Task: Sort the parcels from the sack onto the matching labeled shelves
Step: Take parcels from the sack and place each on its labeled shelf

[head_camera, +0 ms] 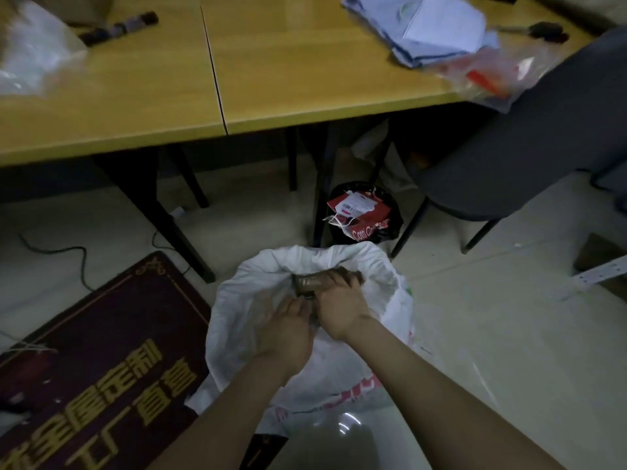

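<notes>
A white woven sack (pixel 271 266) stands open on the floor in front of the wooden table. Inside its mouth lies a brown taped parcel (pixel 307 282). My right hand (pixel 339 303) reaches into the sack, its fingers curled over the top of the parcel. My left hand (pixel 288 329) is in the sack too, with its fingertips touching the parcel's near end. The lower part of the parcel is hidden by both hands. No labeled shelves are in view.
A yellow wooden table (pixel 271 83) spans the top, holding folded blue cloth (pixel 431 28) and plastic bags (pixel 488 76). Under it sits a black bin (pixel 393 212) with red packaging. A dark red mat (pixel 101 351) lies left, a grey chair (pixel 529 147) right.
</notes>
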